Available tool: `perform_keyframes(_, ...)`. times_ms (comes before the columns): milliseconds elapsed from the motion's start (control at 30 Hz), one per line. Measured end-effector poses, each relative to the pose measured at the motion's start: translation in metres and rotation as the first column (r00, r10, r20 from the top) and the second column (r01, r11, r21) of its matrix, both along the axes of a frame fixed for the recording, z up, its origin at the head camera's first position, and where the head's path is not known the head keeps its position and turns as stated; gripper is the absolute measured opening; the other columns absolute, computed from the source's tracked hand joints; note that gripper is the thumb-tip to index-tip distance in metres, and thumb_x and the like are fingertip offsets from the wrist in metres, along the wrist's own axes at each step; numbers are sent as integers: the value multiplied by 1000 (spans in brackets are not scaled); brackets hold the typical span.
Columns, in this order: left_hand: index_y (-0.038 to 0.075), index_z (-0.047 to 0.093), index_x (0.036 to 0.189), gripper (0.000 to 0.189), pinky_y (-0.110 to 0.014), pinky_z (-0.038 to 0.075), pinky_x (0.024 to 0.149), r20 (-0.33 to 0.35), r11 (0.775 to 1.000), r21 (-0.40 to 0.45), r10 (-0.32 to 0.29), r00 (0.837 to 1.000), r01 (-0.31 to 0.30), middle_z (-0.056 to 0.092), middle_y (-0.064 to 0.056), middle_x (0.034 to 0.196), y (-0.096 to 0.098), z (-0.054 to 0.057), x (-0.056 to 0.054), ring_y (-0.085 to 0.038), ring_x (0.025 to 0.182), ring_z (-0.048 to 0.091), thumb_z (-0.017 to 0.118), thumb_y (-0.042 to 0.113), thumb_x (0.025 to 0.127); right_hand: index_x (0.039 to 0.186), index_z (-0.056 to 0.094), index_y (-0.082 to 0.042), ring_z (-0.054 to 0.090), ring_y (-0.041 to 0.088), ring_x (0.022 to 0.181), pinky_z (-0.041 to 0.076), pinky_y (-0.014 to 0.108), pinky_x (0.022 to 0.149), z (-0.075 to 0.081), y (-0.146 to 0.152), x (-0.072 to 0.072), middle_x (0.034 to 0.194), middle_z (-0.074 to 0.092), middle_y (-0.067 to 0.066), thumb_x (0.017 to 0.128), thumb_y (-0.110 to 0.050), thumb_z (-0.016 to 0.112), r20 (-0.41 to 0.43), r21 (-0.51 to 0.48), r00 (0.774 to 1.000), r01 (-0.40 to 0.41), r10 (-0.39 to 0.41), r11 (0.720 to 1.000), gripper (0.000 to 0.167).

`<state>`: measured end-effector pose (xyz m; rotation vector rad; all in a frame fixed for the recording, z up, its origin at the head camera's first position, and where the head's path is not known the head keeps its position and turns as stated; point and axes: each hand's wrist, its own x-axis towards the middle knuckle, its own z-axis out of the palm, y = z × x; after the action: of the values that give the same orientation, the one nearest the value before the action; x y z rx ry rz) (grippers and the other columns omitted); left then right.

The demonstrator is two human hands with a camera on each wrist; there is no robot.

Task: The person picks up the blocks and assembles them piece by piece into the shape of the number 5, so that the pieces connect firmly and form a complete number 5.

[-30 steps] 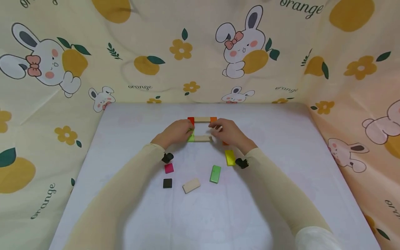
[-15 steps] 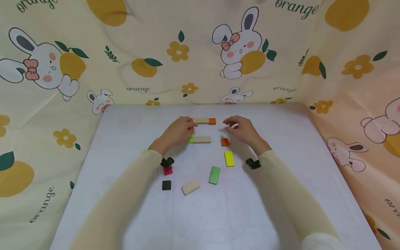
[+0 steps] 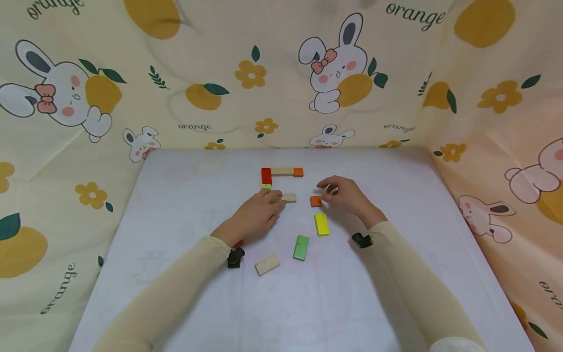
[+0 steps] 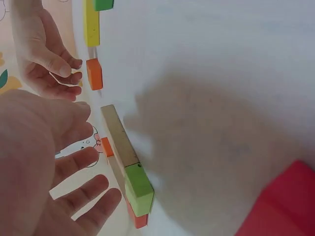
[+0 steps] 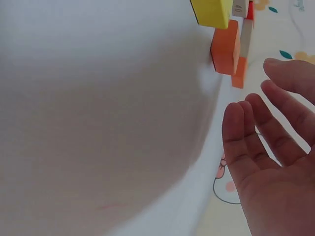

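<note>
Fingers of the left hand (image 3: 257, 215) lie nearly straight in the head view, tips resting at the left end of the near natural-wood block (image 3: 288, 197) at frame centre; they grip nothing. The right hand (image 3: 347, 195), just right of centre, is loosely curled with its fingertips just beside the small orange block (image 3: 315, 201), not closed round it. Above sit a red block (image 3: 266, 175), a second wood block (image 3: 282, 171) and another orange piece (image 3: 298, 172); below lie a yellow block (image 3: 321, 224), a green block (image 3: 301, 247) and a spare wood block (image 3: 267, 264) on the white table (image 3: 396, 254).

From the left wrist, the palm is open, the fingers (image 4: 81, 162) spread and apart from the wood block (image 4: 118, 135) with its lime-green end block (image 4: 139, 189).

From the right wrist, the fingers (image 5: 256, 142) are relaxed and empty, the orange block (image 5: 225, 46) in the upper right of the frame.

A sound approach seems to be a light pinch on the orange block's short sides, sliding it square to the wood block's free end while the left fingers steady the row.
</note>
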<state>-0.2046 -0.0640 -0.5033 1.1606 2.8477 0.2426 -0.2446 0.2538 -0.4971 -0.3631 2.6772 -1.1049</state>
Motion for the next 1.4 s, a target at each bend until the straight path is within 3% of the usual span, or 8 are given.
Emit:
perform_keyframes(233, 14, 52, 162, 53, -41, 41, 120, -20, 997, -83, 5, 1000, -6, 48, -10, 162, 2, -10, 0, -33, 144, 43, 59, 30, 112, 134, 74, -9, 63, 31, 112, 55, 48, 100, -6, -3, 3, 128, 70, 7, 99, -8, 75, 32, 25, 999, -39, 38, 999, 34)
perform_keyframes(367, 16, 51, 163, 54, -38, 44, 117, -62, 993, -113, 19, 998, -26, 51, -7, 159, 5, -11, -1, -30, 140, 46, 59, 33, 112, 133, 75, -11, 62, 30, 111, 55, 48, 100, -9, -4, 3, 126, 70, 7, 98, -9, 78, 37, 40, 999, -34, 32, 999, 35)
perform_keyframes(567, 16, 50, 164, 57, -37, 49, 108, -72, 989, -142, 27, 997, -37, 53, -6, 151, 11, -13, 2, -29, 130, 48, 61, 36, 111, 134, 75, -14, 61, 31, 112, 56, 48, 99, -12, -7, 5, 124, 70, 7, 96, -16, 82, 66, 79, 998, -23, 18, 997, 39)
perform_keyframes(1000, 19, 54, 161, 56, -38, 50, 102, -70, 989, -127, 60, 996, -69, 55, -6, 142, 15, -10, 4, -28, 122, 47, 64, 38, 109, 132, 76, -16, 61, 32, 114, 55, 50, 103, -16, -11, 2, 124, 69, 6, 95, -15, 84, 85, 92, 996, -29, 21, 995, 38)
perform_keyframes(1400, 19, 56, 160, 55, -38, 50, 98, -66, 990, -123, 55, 996, -63, 55, -6, 140, 14, -8, 2, -27, 119, 47, 65, 38, 109, 130, 76, -14, 61, 32, 111, 55, 48, 101, -14, -15, 4, 122, 69, 6, 96, -14, 83, 76, 87, 997, -20, 14, 996, 36)
